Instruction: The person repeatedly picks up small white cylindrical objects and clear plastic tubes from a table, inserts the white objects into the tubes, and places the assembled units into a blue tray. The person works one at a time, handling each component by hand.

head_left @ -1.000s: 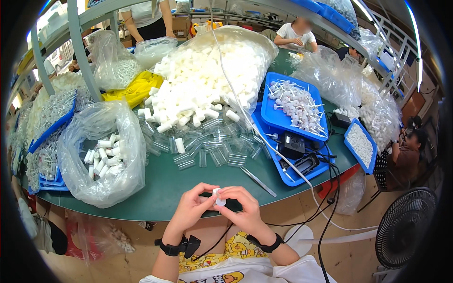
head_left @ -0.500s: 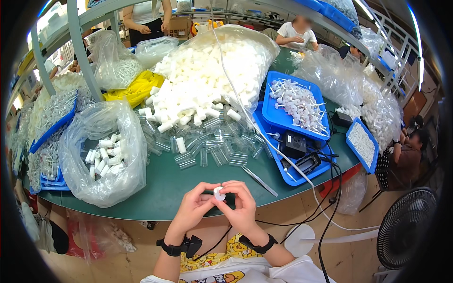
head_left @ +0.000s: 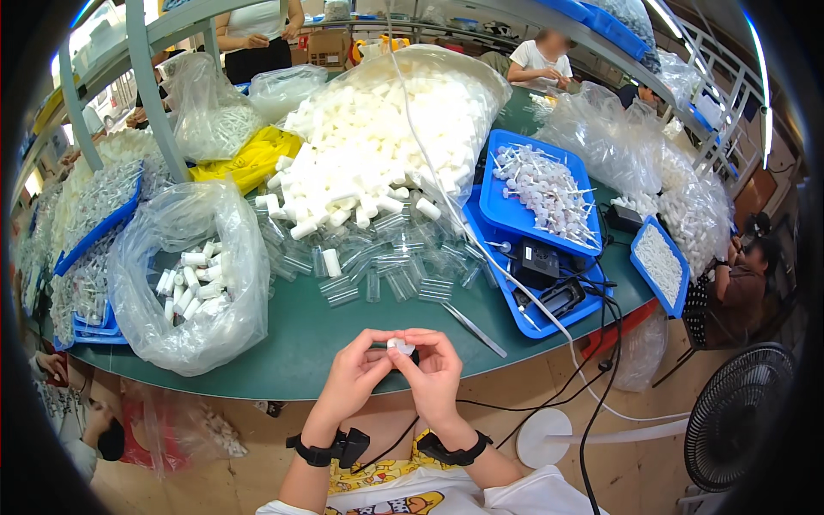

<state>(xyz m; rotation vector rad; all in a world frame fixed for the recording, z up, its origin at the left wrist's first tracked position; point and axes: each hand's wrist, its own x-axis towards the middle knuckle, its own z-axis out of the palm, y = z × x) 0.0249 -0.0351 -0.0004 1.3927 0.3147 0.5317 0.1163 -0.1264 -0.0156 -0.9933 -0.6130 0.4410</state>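
Our left hand (head_left: 354, 365) and right hand (head_left: 435, 371) together pinch a white piece (head_left: 398, 345) by the near edge of the table (head_left: 300, 348).

We cannot see the whole white piece (head_left: 398, 345): the left hand (head_left: 354, 367) and right hand (head_left: 435, 371) cover part of it, and its seemingly flared end is too small to judge. The upper edge crops a standing person (head_left: 253, 28).
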